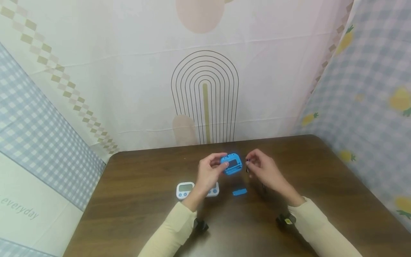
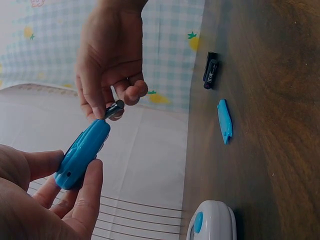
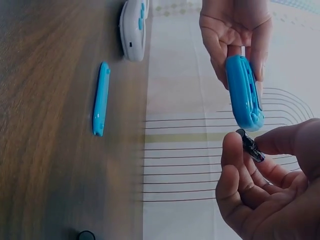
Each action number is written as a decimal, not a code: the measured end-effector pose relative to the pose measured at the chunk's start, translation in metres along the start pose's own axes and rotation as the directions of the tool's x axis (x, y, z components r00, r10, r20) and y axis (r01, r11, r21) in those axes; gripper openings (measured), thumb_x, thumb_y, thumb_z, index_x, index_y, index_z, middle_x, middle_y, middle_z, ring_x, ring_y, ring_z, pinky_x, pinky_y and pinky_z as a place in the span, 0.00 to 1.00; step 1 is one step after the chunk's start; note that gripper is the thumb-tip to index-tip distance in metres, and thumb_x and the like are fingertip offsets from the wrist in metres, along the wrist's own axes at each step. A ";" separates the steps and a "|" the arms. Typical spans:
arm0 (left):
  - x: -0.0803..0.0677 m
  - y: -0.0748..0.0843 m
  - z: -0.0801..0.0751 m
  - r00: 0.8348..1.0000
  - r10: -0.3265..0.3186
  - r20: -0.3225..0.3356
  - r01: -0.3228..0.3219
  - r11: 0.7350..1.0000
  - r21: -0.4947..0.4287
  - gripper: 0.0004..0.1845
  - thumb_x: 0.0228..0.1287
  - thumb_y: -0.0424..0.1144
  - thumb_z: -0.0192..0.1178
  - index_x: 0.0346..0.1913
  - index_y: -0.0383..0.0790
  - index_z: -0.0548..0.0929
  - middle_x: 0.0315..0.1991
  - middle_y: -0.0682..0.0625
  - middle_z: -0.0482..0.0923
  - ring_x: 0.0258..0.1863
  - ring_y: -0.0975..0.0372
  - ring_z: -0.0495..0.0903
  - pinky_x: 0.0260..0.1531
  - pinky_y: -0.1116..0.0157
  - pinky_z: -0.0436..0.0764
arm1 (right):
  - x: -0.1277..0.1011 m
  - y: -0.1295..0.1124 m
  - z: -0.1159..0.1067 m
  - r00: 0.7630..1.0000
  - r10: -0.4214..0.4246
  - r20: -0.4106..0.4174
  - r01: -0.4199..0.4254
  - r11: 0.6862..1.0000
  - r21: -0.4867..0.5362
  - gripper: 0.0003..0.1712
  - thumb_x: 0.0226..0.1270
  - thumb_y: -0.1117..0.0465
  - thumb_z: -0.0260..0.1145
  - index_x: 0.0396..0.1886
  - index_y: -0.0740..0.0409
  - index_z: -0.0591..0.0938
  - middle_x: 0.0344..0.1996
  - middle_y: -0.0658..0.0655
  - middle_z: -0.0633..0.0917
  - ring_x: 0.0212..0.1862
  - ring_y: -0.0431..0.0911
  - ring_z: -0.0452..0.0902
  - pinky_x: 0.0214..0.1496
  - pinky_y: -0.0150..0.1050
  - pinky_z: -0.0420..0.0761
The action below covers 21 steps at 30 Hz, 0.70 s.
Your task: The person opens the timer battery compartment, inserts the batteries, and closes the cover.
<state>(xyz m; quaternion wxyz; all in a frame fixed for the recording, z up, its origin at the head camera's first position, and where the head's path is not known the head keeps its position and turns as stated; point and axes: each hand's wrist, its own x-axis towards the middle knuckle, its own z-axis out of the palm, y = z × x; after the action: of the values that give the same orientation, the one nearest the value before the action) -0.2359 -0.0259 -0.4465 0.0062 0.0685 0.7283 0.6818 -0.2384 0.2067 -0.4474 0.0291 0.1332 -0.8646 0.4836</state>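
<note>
My left hand (image 1: 210, 171) holds a blue timer (image 1: 232, 164) above the table, its back with the dark battery bay turned up; fingers and thumb grip its edge (image 2: 82, 152). My right hand (image 1: 261, 167) pinches a small black battery (image 2: 114, 109) between thumb and fingertips, right beside the timer's end (image 3: 244, 92); the battery (image 3: 250, 146) nearly touches it. A flat blue battery cover (image 1: 239, 192) lies on the wood below the hands, also seen as the cover (image 2: 225, 121) and the cover (image 3: 100, 105) in the wrist views.
A white timer with blue buttons (image 1: 185, 190) lies on the brown table (image 1: 135, 200) partly under my left forearm. Another black battery (image 2: 210, 70) lies on the wood near the cover. Patterned cloth walls close in the table's back and sides.
</note>
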 end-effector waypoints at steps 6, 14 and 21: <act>0.000 0.001 0.000 1.000 -0.009 0.002 0.009 1.000 -0.002 0.16 0.72 0.37 0.69 0.60 0.43 0.88 0.50 0.46 0.89 0.46 0.55 0.89 0.50 0.45 0.89 | -0.003 -0.007 0.000 1.000 0.008 -0.011 -0.007 0.999 0.044 0.12 0.78 0.66 0.66 0.56 0.62 0.78 0.38 0.61 0.83 0.30 0.51 0.85 0.34 0.42 0.89; -0.002 0.001 0.000 1.000 -0.003 0.008 0.003 1.000 0.009 0.15 0.73 0.37 0.69 0.60 0.44 0.88 0.50 0.46 0.89 0.46 0.55 0.89 0.50 0.47 0.90 | -0.009 -0.019 0.003 0.999 -0.013 -0.033 0.017 0.991 0.131 0.12 0.76 0.65 0.68 0.54 0.63 0.78 0.42 0.63 0.83 0.32 0.52 0.87 0.37 0.49 0.91; 0.000 0.000 0.000 1.000 0.010 0.022 -0.010 1.000 -0.005 0.17 0.73 0.37 0.69 0.61 0.40 0.86 0.50 0.44 0.89 0.47 0.54 0.90 0.50 0.46 0.89 | -0.012 -0.026 0.008 0.997 -0.047 -0.056 0.054 0.989 0.135 0.11 0.76 0.64 0.69 0.52 0.63 0.79 0.39 0.61 0.84 0.31 0.56 0.85 0.34 0.45 0.90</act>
<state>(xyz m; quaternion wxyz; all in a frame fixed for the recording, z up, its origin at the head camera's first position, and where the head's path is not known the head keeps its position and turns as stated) -0.2355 -0.0259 -0.4465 0.0110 0.0795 0.7263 0.6827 -0.2194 0.1900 -0.4323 0.0547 0.1442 -0.8247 0.5442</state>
